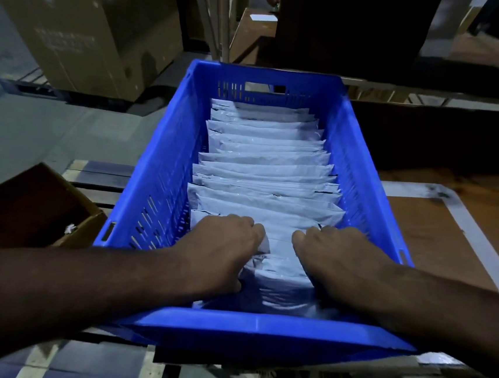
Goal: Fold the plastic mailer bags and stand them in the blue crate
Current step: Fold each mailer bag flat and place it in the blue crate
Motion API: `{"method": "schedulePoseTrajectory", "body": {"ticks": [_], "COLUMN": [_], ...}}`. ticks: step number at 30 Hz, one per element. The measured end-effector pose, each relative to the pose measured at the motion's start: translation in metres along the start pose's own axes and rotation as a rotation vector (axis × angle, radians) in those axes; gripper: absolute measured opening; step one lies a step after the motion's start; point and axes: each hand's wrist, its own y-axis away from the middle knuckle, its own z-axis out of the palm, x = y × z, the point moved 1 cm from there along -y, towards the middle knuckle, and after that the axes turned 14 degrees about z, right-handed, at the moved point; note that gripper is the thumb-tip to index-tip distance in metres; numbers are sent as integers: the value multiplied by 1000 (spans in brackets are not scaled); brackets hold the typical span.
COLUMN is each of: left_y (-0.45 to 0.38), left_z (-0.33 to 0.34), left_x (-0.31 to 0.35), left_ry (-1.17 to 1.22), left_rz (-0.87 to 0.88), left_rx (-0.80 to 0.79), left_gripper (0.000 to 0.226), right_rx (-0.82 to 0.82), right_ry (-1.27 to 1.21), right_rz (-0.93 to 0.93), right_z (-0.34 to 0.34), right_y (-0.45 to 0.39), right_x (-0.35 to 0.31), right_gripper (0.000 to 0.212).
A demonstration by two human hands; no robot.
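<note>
We see a blue crate [364, 157] with slotted walls running lengthwise away from us, its near rim at the bottom of the view. A row of white mailer bags [262, 171] stands on edge inside it, packed one behind another from the far wall almost to the near end, their top edges overlapping like shingles.

Both forearms reach over the near rim. Our left hand [221, 247] lies knuckles up on the nearest bags, fingers curled down over a top edge and thumb tucked against the crumpled plastic beneath; it looks clamped on the nearest bag [277, 270]. Our right hand [342, 255] mirrors it just beside, fingers bent over the same bundle, but we cannot tell whether it grips or only presses. The nearest bag shows between the two hands, wrinkled and leaning, lower than the row behind it.

An open cardboard box [27, 207] sits to the left of the crate, near its corner. A large carton [84, 23] stands further back on the left. To the right lies a brown board [438, 237] with a pale strip across it. The scene is dim.
</note>
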Motion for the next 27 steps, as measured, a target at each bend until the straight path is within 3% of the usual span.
{"method": "schedulePoseTrajectory", "body": {"ticks": [6,11,15,21,27], "left_y": [-4,-4,1,4,5], "left_z": [-6,-3,-8,-13,-14], "left_x": [0,-3,-10,-12,-8], "left_ry": [-95,-123,-67,-47,-100], "left_rz": [-88,-59,-49,-38,4], "left_rx": [-23,-57,-110,-130,-153], "left_gripper": [49,62,71,66,68], "right_rx": [91,116,12,81,90], "right_ry": [51,57,50,92,158], "right_rz": [86,39,-7,-78,-73], "right_z": [3,3,-5,-9,0], "right_y": [-5,-5,-2,2,5], "right_x": [0,-1,6,14,7], "right_gripper": [32,30,54,18,23]}}
